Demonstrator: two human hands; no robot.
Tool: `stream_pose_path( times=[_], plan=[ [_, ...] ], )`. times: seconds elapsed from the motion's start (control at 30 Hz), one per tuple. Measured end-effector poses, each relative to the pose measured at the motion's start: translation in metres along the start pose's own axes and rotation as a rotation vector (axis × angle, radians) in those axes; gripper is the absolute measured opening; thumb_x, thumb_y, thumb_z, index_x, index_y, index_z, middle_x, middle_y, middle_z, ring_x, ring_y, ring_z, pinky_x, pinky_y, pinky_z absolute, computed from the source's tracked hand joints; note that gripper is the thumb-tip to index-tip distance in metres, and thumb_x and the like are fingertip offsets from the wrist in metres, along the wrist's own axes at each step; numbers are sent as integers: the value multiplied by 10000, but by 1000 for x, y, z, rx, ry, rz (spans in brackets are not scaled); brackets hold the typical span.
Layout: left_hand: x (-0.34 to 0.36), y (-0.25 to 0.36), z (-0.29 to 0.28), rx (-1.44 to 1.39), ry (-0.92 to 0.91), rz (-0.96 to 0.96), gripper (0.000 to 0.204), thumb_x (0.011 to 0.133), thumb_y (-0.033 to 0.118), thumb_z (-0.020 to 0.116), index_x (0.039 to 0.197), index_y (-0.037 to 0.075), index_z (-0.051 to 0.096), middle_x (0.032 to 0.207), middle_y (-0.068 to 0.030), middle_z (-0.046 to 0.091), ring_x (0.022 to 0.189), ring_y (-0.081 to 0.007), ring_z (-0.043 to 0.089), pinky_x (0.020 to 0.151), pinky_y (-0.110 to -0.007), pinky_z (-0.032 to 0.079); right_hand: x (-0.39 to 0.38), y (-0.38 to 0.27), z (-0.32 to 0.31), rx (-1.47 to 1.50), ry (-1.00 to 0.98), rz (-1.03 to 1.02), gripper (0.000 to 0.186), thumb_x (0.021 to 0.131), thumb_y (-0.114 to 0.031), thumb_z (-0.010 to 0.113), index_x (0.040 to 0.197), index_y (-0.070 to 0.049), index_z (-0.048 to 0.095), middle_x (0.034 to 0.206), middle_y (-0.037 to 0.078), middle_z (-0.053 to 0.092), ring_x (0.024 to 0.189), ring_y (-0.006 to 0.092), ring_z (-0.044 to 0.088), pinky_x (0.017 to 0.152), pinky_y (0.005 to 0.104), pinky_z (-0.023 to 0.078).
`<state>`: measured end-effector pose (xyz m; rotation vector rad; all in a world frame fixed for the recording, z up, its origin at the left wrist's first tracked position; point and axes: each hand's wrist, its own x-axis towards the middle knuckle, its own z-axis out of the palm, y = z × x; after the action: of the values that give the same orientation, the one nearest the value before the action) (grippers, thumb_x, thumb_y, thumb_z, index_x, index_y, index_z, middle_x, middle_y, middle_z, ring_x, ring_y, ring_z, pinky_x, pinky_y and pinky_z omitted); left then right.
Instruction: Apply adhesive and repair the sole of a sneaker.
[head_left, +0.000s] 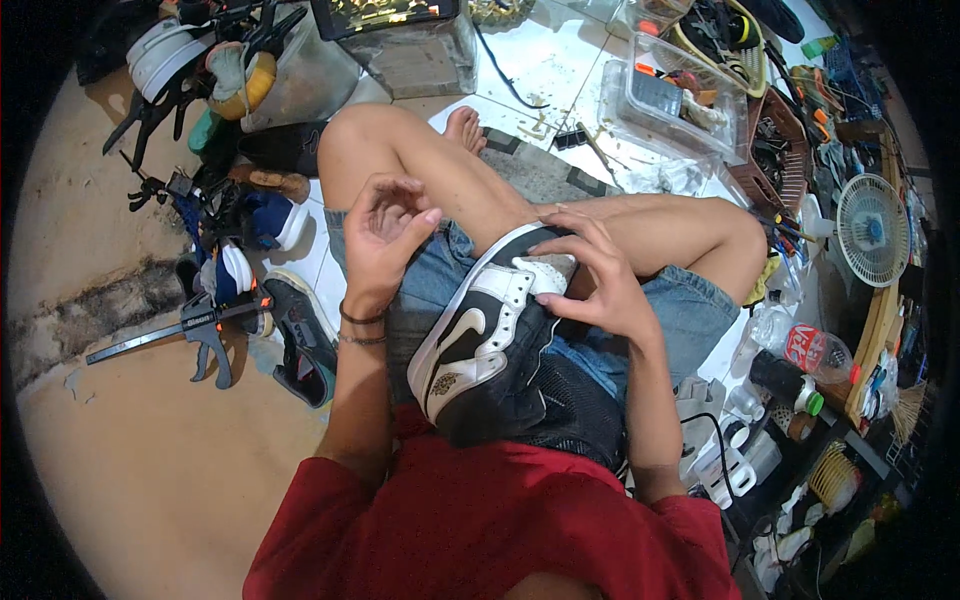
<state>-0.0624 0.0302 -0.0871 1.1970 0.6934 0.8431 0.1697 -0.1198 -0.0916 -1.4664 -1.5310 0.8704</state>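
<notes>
A black and white high-top sneaker (478, 335) lies in my lap, its toe pointing away and its heel toward my body. No laces show in its eyelets. My right hand (590, 268) grips the sneaker's front part, with the thumb by the eyelets and the fingers over the toe. Raised left of the shoe, my left hand (392, 225) has half-curled fingers, with the thumb apart and nothing visible in it. Under the sneaker's collar, a black mesh cloth (575, 405) covers part of my lap.
Left of my legs are a bar clamp (190, 330), a dark shoe (302, 335) and several other shoes. Ahead stands a clear plastic box (665, 100) of supplies. On the right are a white fan (872, 230), a plastic bottle (815, 350) and a black cable (722, 450).
</notes>
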Motion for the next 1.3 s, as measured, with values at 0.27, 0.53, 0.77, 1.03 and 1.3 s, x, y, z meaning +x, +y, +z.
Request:
stream_pose_path(
  times=[0.27, 0.53, 0.77, 1.03, 1.3],
  plan=[
    [9, -6, -3, -92, -44, 67, 388, 760, -141, 672, 1096, -8, 531, 991, -50, 574, 915, -116, 565, 834, -258, 474, 11, -4, 16, -190, -86, -103, 468, 584, -193, 793, 1040, -159, 695, 1294, 62, 529, 1339, 339, 364, 1116, 518, 269],
    [9, -3, -1, -73, -94, 80, 368, 768, -141, 651, 1093, -12, 535, 975, -70, 596, 918, -134, 585, 861, -271, 474, 20, -9, 32, -266, -79, -333, 351, 648, -217, 727, 999, -209, 717, 1109, -34, 656, 1247, 251, 495, 1117, 575, 255],
    [-7, 15, 20, -66, -420, -244, 430, 900, 138, 576, 1282, -17, 450, 1236, -143, 530, 1118, -201, 533, 996, -343, 405, 10, -54, 2, -328, 224, -490, 283, 671, -192, 706, 951, -189, 750, 972, -52, 704, 1083, 214, 612, 1082, 593, 306],
    [-54, 69, 85, -617, -347, -722, 669, 912, 414, 462, 1414, -12, 342, 1358, -181, 467, 1223, -234, 497, 1025, -344, 404, 6, -115, -35, -400, 302, -463, 221, 645, -197, 723, 856, -257, 749, 990, -116, 703, 1092, 193, 613, 1029, 500, 409],
    [-64, 62, 102, -989, -358, -802, 667, 905, 419, 470, 1403, -10, 360, 1313, -185, 511, 1172, -240, 544, 996, -354, 440, 2, -134, -60, -386, 336, -481, 144, 651, -286, 720, 761, -201, 756, 825, -80, 718, 875, 182, 608, 983, 504, 452]
  ],
)
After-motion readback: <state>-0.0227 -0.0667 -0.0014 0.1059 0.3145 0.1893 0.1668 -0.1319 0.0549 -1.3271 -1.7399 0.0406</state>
